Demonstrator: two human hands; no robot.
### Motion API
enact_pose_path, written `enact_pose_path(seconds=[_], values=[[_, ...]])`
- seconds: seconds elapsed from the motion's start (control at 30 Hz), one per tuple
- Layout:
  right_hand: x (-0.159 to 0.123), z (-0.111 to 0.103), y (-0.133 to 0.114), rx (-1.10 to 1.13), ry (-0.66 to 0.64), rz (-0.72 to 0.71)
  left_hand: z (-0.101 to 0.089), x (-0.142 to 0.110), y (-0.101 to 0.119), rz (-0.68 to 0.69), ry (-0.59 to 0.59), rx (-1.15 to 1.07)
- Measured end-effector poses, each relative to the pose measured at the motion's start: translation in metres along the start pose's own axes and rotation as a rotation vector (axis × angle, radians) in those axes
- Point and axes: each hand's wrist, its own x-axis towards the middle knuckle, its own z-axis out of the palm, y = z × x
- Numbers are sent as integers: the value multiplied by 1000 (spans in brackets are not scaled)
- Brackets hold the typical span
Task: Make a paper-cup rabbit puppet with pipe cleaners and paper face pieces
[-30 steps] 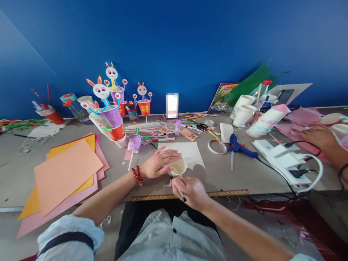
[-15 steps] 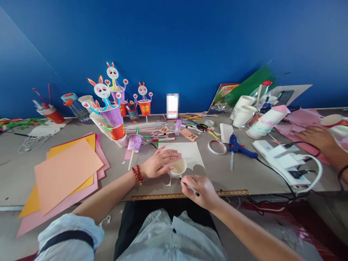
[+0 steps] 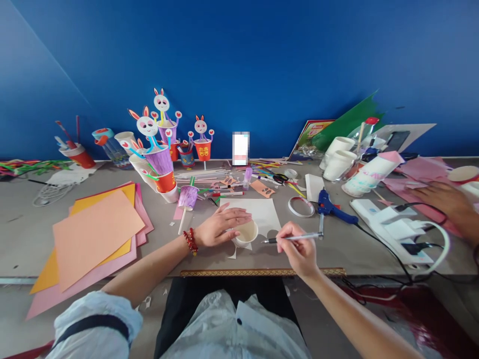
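Paper cup [image 3: 247, 233]: on near edge of white paper sheet [image 3: 264, 210], directly under flat, spread left hand [image 3: 220, 225], the nearer. To the right, apart from cup: pen [image 3: 310, 236], clamped in right hand [image 3: 298, 248], long axis crosswise, tip towards cup. Below: grey table [image 3: 322, 257]. Behind: blue wall [image 3: 262, 65].

Craft workshop-type rm; sch. or studio, can't tell. Long grey worktable [image 3: 333, 252] is running along blue wall [image 3: 239, 65]. Paper-cup rabbits [image 3: 157, 160] are standing at back, L of ctr. Col'd paper sheets [image 3: 97, 239] are lying piled, L. Glue gun [image 3: 333, 208] & pwr strip [image 3: 374, 219] are sitting R. Scissors [image 3: 280, 178] are lying among loose pens [image 3: 232, 193]. 2nd person's hand [image 3: 441, 199] is sharing table, far R.
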Motion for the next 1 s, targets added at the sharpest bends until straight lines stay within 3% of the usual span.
enact_pose_path(seconds=[0.1, 0.2, 0.3, 0.37, 0.43, 0.5, 0.57, 0.67, 0.7, 0.77, 1.0], values=[[18, -1, 13, 10, -34, 189, -1, 0, 1, -4, -10, 1], [34, -1, 21, 7, -67, 246, -2, 0, 1, -8, -12, 3], [37, -5, 14, 18, 71, 150, -2, 1, 2, -11, -15, -10], [32, -10, -2, 13, 213, 24, -2, 0, 2, -9, -14, -24], [21, -16, -25, -28, 268, -119, -2, 0, 2, 0, -5, -35], [7, -18, -49, -107, 144, -297, -1, 0, 1, 10, 2, -37], [-6, -13, -66, -265, -155, -522, -1, 0, 1, 18, 4, -34], [-16, 9, -71, -448, -363, -768, -1, 0, 1, 16, -1, -28], [-18, 18, -67, -496, -411, -789, -1, 0, 1, 14, -1, -26], [-17, 36, -55, -602, -470, -824, -1, 0, 2, 13, 2, -24], [-12, 68, -31, -872, -397, -859, -1, 0, 1, 17, 19, -26]])
